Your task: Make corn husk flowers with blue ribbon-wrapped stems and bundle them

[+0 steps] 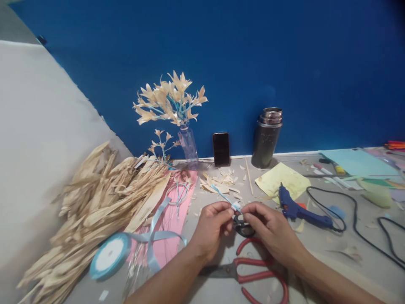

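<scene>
My left hand (217,219) and my right hand (267,223) meet above the table, fingertips close together. Both pinch a thin light-blue wrapped stem (223,194), which points up and to the left from between them. A small white piece (236,206) shows at the fingertips; I cannot make out exactly what it is. Just below the fingers lie black-handled scissors (245,230), partly hidden. Nearer to me are large red-handled scissors (253,270), their blades pointing left and partly covered by my left forearm.
At left are dried corn husks (104,202), a blue ribbon roll (110,255), pink paper (172,223) and wires. Husk flowers (172,99) stand in a bottle (189,147). Behind are a phone (221,149) and flask (267,139); at right, a corded blue glue gun (300,211) and yellow paper (281,181).
</scene>
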`<state>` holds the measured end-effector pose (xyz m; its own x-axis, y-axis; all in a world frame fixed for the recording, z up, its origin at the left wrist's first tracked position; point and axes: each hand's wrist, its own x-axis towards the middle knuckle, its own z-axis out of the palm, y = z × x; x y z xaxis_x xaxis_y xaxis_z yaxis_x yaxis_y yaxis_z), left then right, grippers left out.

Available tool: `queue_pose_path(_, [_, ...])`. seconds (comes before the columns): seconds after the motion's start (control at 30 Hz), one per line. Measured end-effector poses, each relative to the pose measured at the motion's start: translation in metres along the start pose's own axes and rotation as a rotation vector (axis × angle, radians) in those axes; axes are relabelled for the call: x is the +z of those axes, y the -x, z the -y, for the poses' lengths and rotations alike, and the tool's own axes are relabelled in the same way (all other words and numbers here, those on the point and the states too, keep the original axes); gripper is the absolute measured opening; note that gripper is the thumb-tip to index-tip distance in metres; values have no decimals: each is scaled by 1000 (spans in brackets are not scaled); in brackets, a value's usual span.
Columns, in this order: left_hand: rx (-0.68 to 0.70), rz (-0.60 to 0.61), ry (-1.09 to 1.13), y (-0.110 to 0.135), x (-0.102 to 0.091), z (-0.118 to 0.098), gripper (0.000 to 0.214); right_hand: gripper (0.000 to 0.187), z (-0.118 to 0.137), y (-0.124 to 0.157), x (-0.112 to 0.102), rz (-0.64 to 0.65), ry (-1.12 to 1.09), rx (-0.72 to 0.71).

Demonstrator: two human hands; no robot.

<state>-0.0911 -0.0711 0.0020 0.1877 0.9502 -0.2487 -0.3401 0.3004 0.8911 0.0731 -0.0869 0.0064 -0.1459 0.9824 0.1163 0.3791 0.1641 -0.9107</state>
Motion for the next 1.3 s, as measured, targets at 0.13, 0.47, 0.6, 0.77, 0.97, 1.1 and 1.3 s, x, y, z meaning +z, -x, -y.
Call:
queue_pose_path(0.13, [34, 13, -26, -3, -4, 3, 25, 23, 0, -1, 0, 10, -4, -12])
queue_pose_path(0.47, [109, -40, -107, -2, -2, 8, 25, 23, 6, -1, 4, 69, -51, 15])
queue_pose_path(0.6, [142, -31, -73, -1, -4, 2, 27, 32, 1, -3, -5, 17, -103, 82])
queue_pose_path(0.77, [125, -15, 58, -3, -8, -6, 31, 43, -7, -7, -21, -79, -141, 45])
queue_pose_path(0.97, [113, -18, 61, -4, -7, -5, 31, 44, -7, -6, -16, -72, -132, 78])
queue_pose_path(1.1, [136, -44, 54, -3, -8, -5, 30, 29, -3, -3, -10, 56, -135, 96])
queue_pose_path(1.3, [133, -50, 17, -2, -9, -1, 29, 30, -8, 2, -9, 91, -97, 124])
